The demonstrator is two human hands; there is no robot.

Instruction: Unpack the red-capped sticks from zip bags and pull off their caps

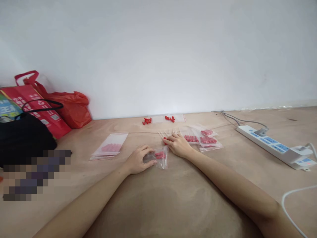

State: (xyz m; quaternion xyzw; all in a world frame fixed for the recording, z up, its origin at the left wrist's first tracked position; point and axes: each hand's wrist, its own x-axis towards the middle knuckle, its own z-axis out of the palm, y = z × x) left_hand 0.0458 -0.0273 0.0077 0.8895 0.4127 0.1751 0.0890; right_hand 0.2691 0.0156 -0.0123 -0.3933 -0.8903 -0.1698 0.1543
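Observation:
My left hand (140, 159) is closed on a small clear plastic bag (161, 157) with red pieces inside, pressing it to the wooden tabletop (158, 205). Just right of it, my right hand (177, 144) rests on the table with its fingertips closed on small red pieces (165, 140). Thin pale sticks (166, 133) lie just beyond those fingers. Filled bags of red pieces (204, 140) sit to the right of my right hand.
A stack of flat bags (110, 147) lies to the left. Loose red pieces (147, 121) and more bags (170, 118) sit near the white wall. A white power strip (274, 144) with cables is at right. Red bags (71, 109) and a black bag (23, 137) stand at left.

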